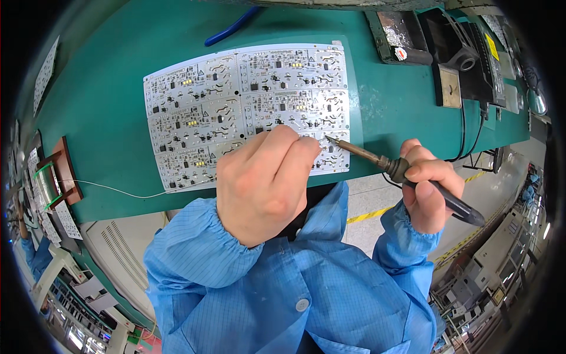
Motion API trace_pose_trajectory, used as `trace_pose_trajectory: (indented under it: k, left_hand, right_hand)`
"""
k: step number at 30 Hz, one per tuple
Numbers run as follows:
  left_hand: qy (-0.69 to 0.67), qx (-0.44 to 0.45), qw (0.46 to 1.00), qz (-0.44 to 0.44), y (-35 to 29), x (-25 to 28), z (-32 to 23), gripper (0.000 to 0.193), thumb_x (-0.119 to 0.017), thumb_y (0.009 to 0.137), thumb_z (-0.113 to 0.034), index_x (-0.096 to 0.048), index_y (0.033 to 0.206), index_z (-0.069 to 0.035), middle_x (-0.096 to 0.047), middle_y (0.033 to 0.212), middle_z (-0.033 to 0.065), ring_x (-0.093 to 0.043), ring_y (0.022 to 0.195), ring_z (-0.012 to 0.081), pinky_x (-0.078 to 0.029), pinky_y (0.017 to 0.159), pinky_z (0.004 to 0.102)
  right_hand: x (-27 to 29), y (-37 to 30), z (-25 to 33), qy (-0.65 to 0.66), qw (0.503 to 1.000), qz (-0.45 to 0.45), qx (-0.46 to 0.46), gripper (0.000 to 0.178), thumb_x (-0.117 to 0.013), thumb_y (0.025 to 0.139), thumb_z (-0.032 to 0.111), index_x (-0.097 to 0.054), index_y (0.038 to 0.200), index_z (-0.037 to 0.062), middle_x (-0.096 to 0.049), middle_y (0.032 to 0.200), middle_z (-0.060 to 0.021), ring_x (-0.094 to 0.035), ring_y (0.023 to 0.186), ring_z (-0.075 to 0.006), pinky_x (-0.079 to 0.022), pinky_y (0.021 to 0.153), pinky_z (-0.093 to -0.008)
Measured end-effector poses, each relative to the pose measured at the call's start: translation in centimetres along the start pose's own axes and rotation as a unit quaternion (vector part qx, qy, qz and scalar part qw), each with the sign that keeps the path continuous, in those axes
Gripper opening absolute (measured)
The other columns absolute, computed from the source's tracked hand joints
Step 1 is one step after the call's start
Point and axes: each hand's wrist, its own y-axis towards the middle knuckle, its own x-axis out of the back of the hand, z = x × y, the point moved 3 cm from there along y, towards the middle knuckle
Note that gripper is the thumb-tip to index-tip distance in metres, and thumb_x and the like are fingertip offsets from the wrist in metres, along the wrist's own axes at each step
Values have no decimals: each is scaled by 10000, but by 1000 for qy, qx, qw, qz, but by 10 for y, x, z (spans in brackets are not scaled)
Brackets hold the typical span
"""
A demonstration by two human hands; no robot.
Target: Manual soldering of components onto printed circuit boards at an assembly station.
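The left hand (263, 186), curled, presses the white circuit-board panel (247, 112) flat near the green table's (100, 112) front edge, keeping it steady; the right hand (425, 192) grips a brown-tipped soldering iron (401, 171), its point on the panel.

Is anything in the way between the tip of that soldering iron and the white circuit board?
Nothing visible. The right hand holds the soldering iron, its tip at the lower right part of the circuit board panel. The left hand rests on the board just beside the tip, covering the panel's lower middle, not blocking the tip.
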Motion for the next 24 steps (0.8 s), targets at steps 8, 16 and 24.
trace_pose_trajectory:
  k: [8, 16, 24]
  left_hand:
    - [24, -30, 999, -6, 1, -6, 0, 188, -613, 633, 2, -604, 819, -21, -480, 715, 55, -543, 571, 186, -446, 451, 308]
    - [131, 45, 987, -75, -1, 54, 5, 361, -539, 647, 119, -641, 964, -20, -588, 784, 118, -601, 673, 250, -478, 550, 305]
    - [108, 251, 959, -79, -42, 117, 98, 98, -543, 852, -10, -599, 921, 32, -596, 892, 119, -586, 818, 229, -456, 718, 287]
  right_hand:
    - [6, 5, -3, 29, 997, -11, -66, 220, -560, 721, 181, -601, 766, -31, -472, 557, -56, -361, 523, -153, -322, 678, -378]
    - [6, 1, -6, 45, 997, -58, -4, 263, -560, 763, 203, -603, 867, -34, -507, 691, -86, -399, 630, -177, -347, 760, -397]
    - [-17, 26, -35, -454, 888, -68, 24, 425, -621, 831, 50, -496, 1229, -27, -614, 1109, -177, -565, 1043, -239, -428, 923, -345]
